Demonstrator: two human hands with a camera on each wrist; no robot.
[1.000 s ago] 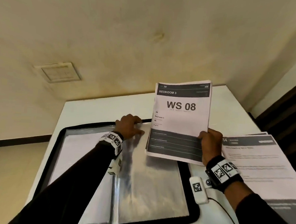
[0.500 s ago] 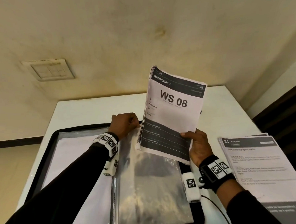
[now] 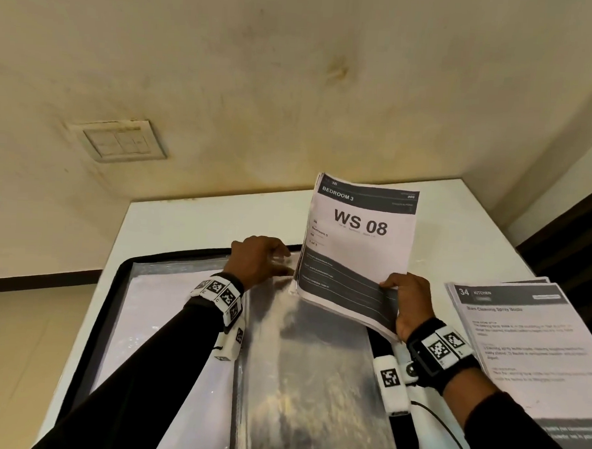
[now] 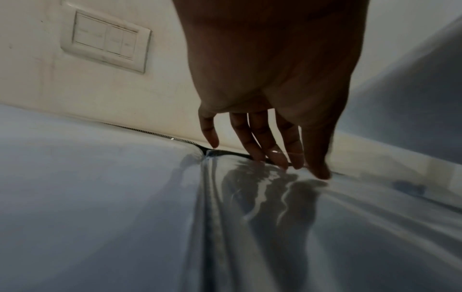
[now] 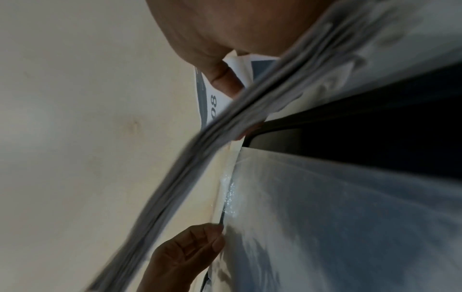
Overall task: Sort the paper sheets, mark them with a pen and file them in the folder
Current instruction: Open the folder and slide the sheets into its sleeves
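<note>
A black zip folder (image 3: 121,284) lies open on the white table (image 3: 202,219) with a clear plastic sleeve (image 3: 314,362) on its right half. My left hand (image 3: 280,263) pinches the sleeve's (image 4: 275,217) top edge, thumb on top and fingers (image 4: 257,150) behind the film. My right hand (image 3: 405,297) grips the lower right corner of a stack of sheets (image 3: 358,248) headed "BEDROOM 3, WS 08". The stack stands tilted above the sleeve's far end, its lower left corner next to my left hand. In the right wrist view the thumb (image 5: 222,79) presses on the stack (image 5: 225,138).
A second stack of sheets (image 3: 521,339) headed "34 KITCHEN" lies on the table's right side. The folder's left half holds a white sheet (image 3: 166,320) in a sleeve. A wall with a switch plate (image 3: 120,143) stands behind the table. A thin cable (image 3: 448,435) runs from my right wrist.
My right hand has swung the WS 08 stack leftward and tilted it, bringing its lower edge close to the sleeve's top. My left hand stays at the sleeve's top edge.
</note>
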